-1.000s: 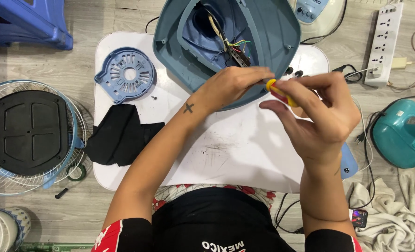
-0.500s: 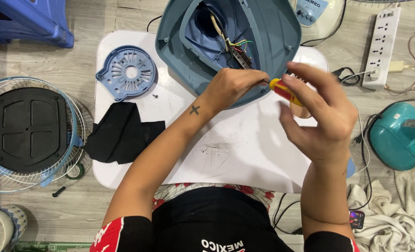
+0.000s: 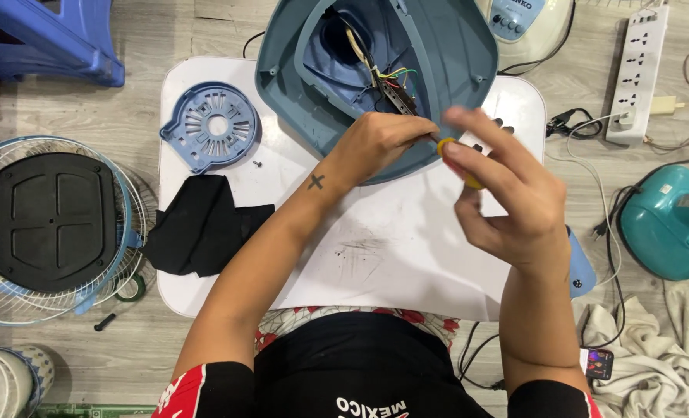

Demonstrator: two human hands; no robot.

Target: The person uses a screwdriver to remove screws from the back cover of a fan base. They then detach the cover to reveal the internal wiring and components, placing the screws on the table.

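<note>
White bench (image 3: 406,263) on a wood floor carries the upturned fan base (image 3: 437,54). Since a moment ago the right hand (image 3: 507,193) has lifted, fingers loosening on the yellow screwdriver (image 3: 457,159). Left hand (image 3: 379,139) stays pinched at the wires (image 3: 387,81) inside the base, so the driving looks paused.

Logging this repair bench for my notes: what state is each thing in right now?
Fan base housing: upturned, open, wires exposed.
Screwdriver: gripped by right hand.
Left hand: resting on the housing.
Round vented cover: detached, flat on table.
Fan guard: removed, on floor.
Black cloth: crumpled.
</note>
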